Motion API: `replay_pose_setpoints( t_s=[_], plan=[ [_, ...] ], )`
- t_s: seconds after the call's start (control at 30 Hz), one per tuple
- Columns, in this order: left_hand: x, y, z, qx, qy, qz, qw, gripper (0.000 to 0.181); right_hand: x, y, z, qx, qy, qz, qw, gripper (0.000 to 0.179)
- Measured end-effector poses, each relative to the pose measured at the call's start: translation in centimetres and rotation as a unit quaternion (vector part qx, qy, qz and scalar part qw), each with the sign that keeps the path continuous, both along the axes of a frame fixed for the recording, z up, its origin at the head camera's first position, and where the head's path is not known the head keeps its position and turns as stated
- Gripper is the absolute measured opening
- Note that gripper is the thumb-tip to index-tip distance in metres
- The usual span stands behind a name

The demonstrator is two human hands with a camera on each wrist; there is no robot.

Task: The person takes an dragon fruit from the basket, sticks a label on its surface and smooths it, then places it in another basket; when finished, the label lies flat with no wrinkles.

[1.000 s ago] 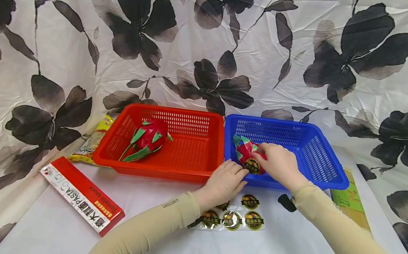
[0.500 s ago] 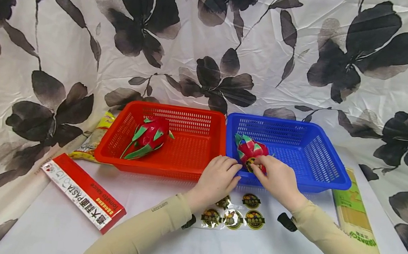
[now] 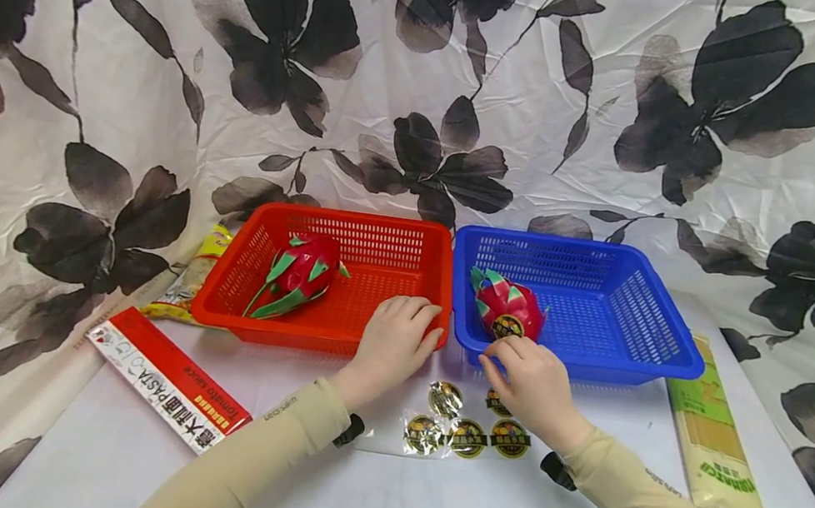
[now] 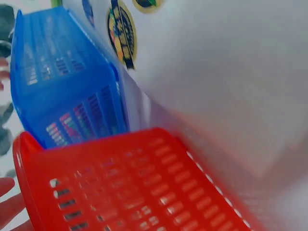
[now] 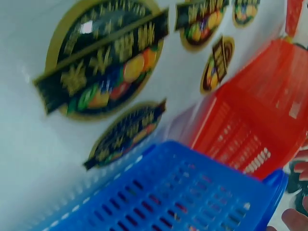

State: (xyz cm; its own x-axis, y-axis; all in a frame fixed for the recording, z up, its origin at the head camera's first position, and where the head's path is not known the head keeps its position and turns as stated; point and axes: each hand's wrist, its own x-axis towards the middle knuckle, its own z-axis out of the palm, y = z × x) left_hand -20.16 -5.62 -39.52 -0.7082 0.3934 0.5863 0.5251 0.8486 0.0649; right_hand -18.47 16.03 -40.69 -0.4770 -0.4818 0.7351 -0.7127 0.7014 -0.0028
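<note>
In the head view, a red dragon fruit (image 3: 522, 305) with green tips lies in the blue basket (image 3: 637, 360). A round black-and-gold sticker (image 3: 508, 325) sits on its near side. My right hand (image 3: 532, 383), holding nothing, is just in front of that basket's front rim, its fingers loosely bent below the sticker. Over the front right corner of the red basket (image 3: 307, 341) is my left hand (image 3: 391, 342), also holding nothing, with relaxed fingers. Another dragon fruit (image 3: 306, 268) with long green leaves lies in the red basket. The wrist views show mostly basket walls, with only some fingertips at the edges.
A clear sheet of round stickers (image 3: 466, 438) lies on the white table in front of the baskets, partly beneath my right hand. A tomato sauce pasta box (image 3: 170, 382) is at left, a yellow snack bag (image 3: 189, 279) behind it. A noodle pack (image 3: 718, 444) lies at right.
My right hand has let go of the sticker and drawn back toward the front, leaving it on the dragon fruit. My left hand has moved left from the blue basket's corner to the red basket.
</note>
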Motion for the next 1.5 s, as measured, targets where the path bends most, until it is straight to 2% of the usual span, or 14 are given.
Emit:
replay_pose_setpoints(
  t_s=[0.2, 0.43, 0.6, 0.7, 0.83, 0.93, 1.1, 1.33, 1.5],
  plan=[
    [-0.1, -1.4, 0.2, 0.019, -0.009, 0.022, 0.9995, 0.026, 0.6, -1.5, -0.6, 0.003, 0.020, 0.033, 0.9993, 0.018],
    [-0.4, -2.7, 0.4, 0.025, -0.021, 0.045, 0.9985, 0.026, 0.7, -3.5, -0.7, 0.015, 0.023, 0.058, 0.9980, 0.006],
    [-0.8, -3.7, 0.7, 0.023, -0.039, 0.068, 0.9966, 0.028, 0.4, -4.8, -0.6, 0.027, 0.023, 0.063, 0.9974, 0.009],
    [-1.2, -4.4, 0.9, 0.015, -0.067, 0.091, 0.9935, 0.031, 0.1, -5.6, -0.5, 0.036, 0.014, 0.060, 0.9975, 0.014],
    [-1.9, -5.2, 1.1, 0.001, -0.115, 0.126, 0.9854, 0.037, -0.5, -6.6, -0.6, 0.050, -0.009, 0.056, 0.9971, 0.024],
    [-2.4, -5.8, 1.2, -0.008, -0.136, 0.144, 0.9802, 0.040, -0.8, -7.2, -0.7, 0.063, -0.026, 0.050, 0.9964, 0.030],
    [-3.1, -6.9, 1.5, -0.017, -0.149, 0.164, 0.9750, 0.043, -1.1, -7.8, -0.9, 0.079, -0.038, 0.038, 0.9954, 0.030],
    [-4.3, -8.4, 2.0, -0.026, -0.157, 0.195, 0.9677, 0.047, -1.3, -8.3, -0.6, 0.114, -0.023, 0.008, 0.9932, 0.022],
    [-4.9, -9.2, 2.2, -0.026, -0.158, 0.218, 0.9628, 0.047, -1.3, -8.4, -0.5, 0.116, -0.028, 0.000, 0.9929, 0.018]
  ],
)
